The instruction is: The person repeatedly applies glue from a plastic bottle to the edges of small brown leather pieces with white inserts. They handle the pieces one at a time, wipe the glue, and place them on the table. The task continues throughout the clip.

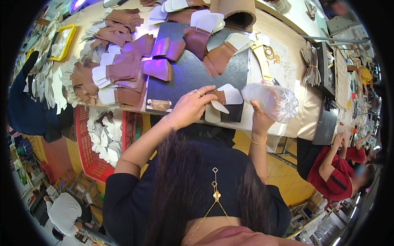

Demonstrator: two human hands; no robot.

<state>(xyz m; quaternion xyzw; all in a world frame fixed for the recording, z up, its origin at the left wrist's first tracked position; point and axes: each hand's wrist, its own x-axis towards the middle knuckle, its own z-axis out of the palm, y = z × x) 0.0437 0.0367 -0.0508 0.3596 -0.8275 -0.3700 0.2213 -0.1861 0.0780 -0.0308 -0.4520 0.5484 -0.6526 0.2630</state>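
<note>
Left hand (191, 107) has its fingers partly closed, fingertips on a brown-and-white leather-like piece (230, 93) at the near right corner of the black work mat (184, 70); whether it pinches or merely steadies the piece cannot be told. Right hand (259, 117) is curled around a clear plastic bottle (273, 102), which is tilted over the mat's right edge with its base turned away from the mat; the far fingers are hidden.

Risk, in this reviewer's judgement: the smooth bottle could roll in the grasp if the thumb eases, and its mat-side end could then knock the piece out of line. A light left-hand hold would allow the piece's layers to slide apart.

Pose: the left forearm slants up from the mat's near left side, palm down, fingers reaching rightward. The right forearm stands nearly straight beyond the mat's near right corner, thumb toward the mat.
</note>
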